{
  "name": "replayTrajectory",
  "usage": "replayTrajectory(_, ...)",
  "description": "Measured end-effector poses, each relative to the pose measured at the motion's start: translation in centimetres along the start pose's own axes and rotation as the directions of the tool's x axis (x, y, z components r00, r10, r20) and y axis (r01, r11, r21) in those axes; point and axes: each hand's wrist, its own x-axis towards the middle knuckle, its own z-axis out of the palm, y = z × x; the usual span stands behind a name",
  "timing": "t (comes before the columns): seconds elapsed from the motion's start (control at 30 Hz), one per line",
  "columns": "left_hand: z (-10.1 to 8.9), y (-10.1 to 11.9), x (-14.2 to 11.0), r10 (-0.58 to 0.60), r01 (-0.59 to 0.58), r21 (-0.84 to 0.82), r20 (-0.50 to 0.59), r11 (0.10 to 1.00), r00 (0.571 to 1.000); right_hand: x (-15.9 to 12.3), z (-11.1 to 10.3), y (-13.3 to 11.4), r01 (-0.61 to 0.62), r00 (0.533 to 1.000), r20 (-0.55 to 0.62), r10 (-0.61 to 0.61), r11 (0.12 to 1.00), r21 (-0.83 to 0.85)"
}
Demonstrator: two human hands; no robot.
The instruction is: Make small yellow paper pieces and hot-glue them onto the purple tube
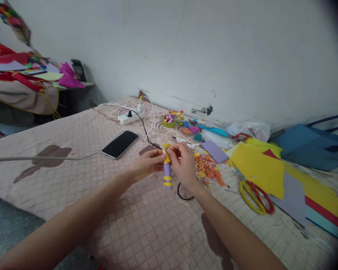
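Between my hands, above the patterned tablecloth, is a rolled purple paper tube [167, 173] with yellow paper strips round it. My left hand [148, 163] grips it from the left, its fingers curled near the upper part. From the other side my right hand [183, 161] pinches at the yellow and purple paper near the top; its fingertips partly cover that spot. The tube stands nearly upright, with its lower end sticking out below both hands. Just right of my right hand lies a heap of small orange, yellow and red paper scraps [207, 168].
Yellow-and-red-handled scissors [254, 195] rest by yellow paper sheets [259, 168] on the right. A phone [121, 144] and a white power strip [131, 117] with cables lie left and behind. A black loop [184, 193] is near my right wrist. A wall [186, 56] borders the back.
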Motion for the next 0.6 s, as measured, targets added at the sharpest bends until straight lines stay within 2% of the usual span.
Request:
replayTrajectory(0.1, 0.2, 0.2, -0.1, -0.009, 0.01, 0.009, -0.014, 1.0, 1.0, -0.2, -0.3, 0.3, -0.099, 0.995, 0.031, 0.095, 0.981, 0.167)
replayTrajectory(0.17, 0.4, 0.4, -0.2, -0.011, 0.012, 0.013, -0.019, 1.0, 1.0, -0.2, -0.4, 0.4, -0.184, 0.983, 0.059, 0.174, 0.934, 0.306)
replayTrajectory(0.23, 0.5, 0.5, -0.2, -0.011, 0.011, 0.009, -0.027, 1.0, 1.0, -0.2, -0.7, 0.2, -0.262, 0.964, 0.098, 0.245, 0.841, 0.473)
replayTrajectory(0.3, 0.5, 0.5, -0.3, -0.011, 0.01, -0.001, -0.032, 1.0, 0.999, -0.1, -1.0, -0.1, -0.317, 0.944, 0.142, 0.297, 0.708, 0.63)
replayTrajectory(0.37, 0.5, 0.4, -0.2, -0.011, 0.01, -0.012, -0.034, 1.0, 0.999, 0.0, -1.4, -0.4, -0.34, 0.931, 0.169, 0.324, 0.597, 0.727)
replayTrajectory(0.4, 0.5, 0.4, -0.2, -0.011, 0.01, -0.018, -0.038, 1.0, 0.999, 0.1, -1.7, -0.5, -0.339, 0.928, 0.169, 0.331, 0.57, 0.749)
replayTrajectory(0.47, 0.5, 0.4, -0.2, -0.011, 0.009, -0.036, -0.044, 0.999, 0.999, 0.1, -2.2, -0.6, -0.317, 0.932, 0.13, 0.339, 0.585, 0.746)
replayTrajectory(0.6, 0.5, 0.4, -0.1, -0.021, 0.018, -0.072, -0.047, 0.997, 0.999, -0.1, -2.7, -0.3, -0.31, 0.936, 0.053, 0.348, 0.744, 0.592)
